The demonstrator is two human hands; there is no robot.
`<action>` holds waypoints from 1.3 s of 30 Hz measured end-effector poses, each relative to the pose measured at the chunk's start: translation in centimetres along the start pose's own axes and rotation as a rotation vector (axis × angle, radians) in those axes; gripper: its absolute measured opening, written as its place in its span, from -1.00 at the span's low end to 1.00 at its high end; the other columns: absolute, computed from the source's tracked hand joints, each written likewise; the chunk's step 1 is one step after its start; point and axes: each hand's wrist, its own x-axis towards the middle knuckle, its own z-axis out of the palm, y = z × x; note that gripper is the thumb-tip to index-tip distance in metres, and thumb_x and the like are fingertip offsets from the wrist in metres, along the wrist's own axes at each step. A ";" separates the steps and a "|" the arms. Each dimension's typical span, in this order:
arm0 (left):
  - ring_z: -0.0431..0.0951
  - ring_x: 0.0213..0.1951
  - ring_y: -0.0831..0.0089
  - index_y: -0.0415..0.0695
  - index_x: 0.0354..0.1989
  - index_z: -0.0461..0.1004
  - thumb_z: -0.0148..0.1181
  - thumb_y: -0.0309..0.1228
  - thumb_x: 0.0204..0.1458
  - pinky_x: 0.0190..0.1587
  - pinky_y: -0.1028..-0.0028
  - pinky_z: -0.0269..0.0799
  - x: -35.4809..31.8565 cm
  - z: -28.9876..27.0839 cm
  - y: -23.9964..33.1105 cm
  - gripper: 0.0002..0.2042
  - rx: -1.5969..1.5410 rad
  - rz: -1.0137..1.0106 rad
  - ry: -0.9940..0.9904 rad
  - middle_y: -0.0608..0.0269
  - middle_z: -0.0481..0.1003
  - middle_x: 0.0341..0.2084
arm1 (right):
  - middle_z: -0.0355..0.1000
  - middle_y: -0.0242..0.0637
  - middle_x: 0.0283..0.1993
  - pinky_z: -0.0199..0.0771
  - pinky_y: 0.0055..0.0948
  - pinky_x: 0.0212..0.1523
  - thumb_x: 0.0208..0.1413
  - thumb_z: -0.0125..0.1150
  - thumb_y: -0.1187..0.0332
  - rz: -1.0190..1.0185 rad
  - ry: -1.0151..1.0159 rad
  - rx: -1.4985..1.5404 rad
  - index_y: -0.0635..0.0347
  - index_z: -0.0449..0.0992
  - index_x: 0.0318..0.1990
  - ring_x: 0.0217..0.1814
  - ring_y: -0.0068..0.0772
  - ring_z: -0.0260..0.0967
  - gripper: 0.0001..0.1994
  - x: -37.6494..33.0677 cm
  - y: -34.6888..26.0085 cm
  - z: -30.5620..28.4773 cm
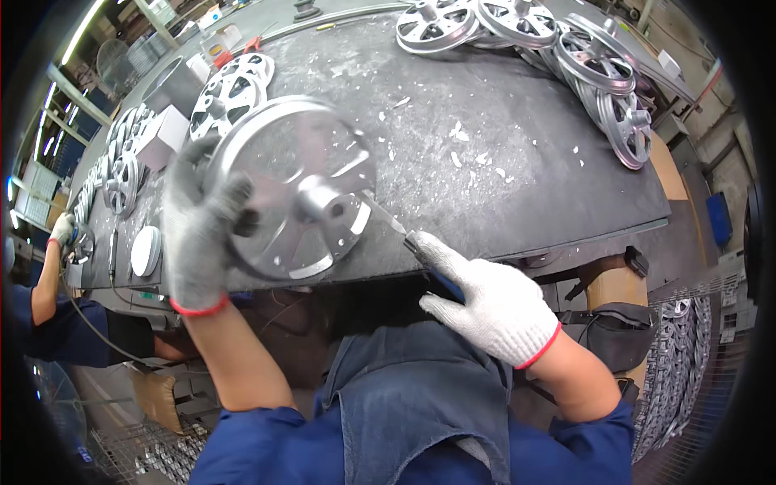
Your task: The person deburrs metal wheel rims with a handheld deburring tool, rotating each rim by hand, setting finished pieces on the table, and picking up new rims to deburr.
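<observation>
A silvery spoked metal wheel point(319, 198) is tilted up over the near edge of the dark table, its round hub facing me. My left hand point(198, 234), in a grey-white glove with a red cuff, is closed on the wheel's left rim; hand and wheel are smeared by motion. In my right hand point(493, 303), also gloved, is a hand tool with a narrow flat metal blade point(392, 220) and a dark blue handle point(443, 279). The blade reaches the wheel's spokes beside the hub; whether it touches them I cannot tell.
White flakes lie scattered across the dark tabletop point(517, 210). More spoked wheels point(598, 65) are piled at the back right, others point(230, 97) at the back left near a white box point(164, 137). A co-worker's gloved hand point(62, 229) works at far left. A round white disc point(146, 250) stands nearby.
</observation>
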 end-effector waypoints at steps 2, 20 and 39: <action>0.68 -0.12 0.44 -0.33 0.35 0.50 0.56 -0.32 0.09 -0.11 0.47 0.59 1.5 -0.4 1.5 -0.34 0.155 0.054 -0.035 0.12 0.69 -0.11 | 0.59 -0.08 -0.26 0.70 0.00 -0.26 0.40 0.31 0.06 -0.032 0.084 -0.141 -0.35 0.27 0.67 -0.36 0.06 0.65 -0.29 -0.3 0.1 0.5; 0.60 -0.21 0.63 -0.32 0.09 0.58 0.39 -0.52 0.06 -0.14 0.55 0.54 3.0 -1.7 -4.5 -0.61 -0.066 0.074 -0.094 0.29 0.64 -0.24 | 0.58 -0.20 -0.15 0.45 -0.55 -0.53 0.32 0.41 0.26 0.223 -0.208 1.095 0.02 0.08 0.76 -0.54 -0.64 0.36 -0.09 1.2 0.8 -0.2; 0.80 -0.18 0.09 -0.36 0.06 0.69 0.53 0.01 0.09 -0.08 0.22 0.61 3.7 5.6 4.1 -0.38 1.007 0.172 0.056 -0.21 0.72 -0.27 | 0.68 0.02 -0.07 0.68 -0.21 -0.15 0.44 0.31 0.09 0.106 0.010 0.898 -0.15 0.11 0.74 -0.27 0.05 0.67 -0.20 0.7 -3.2 4.2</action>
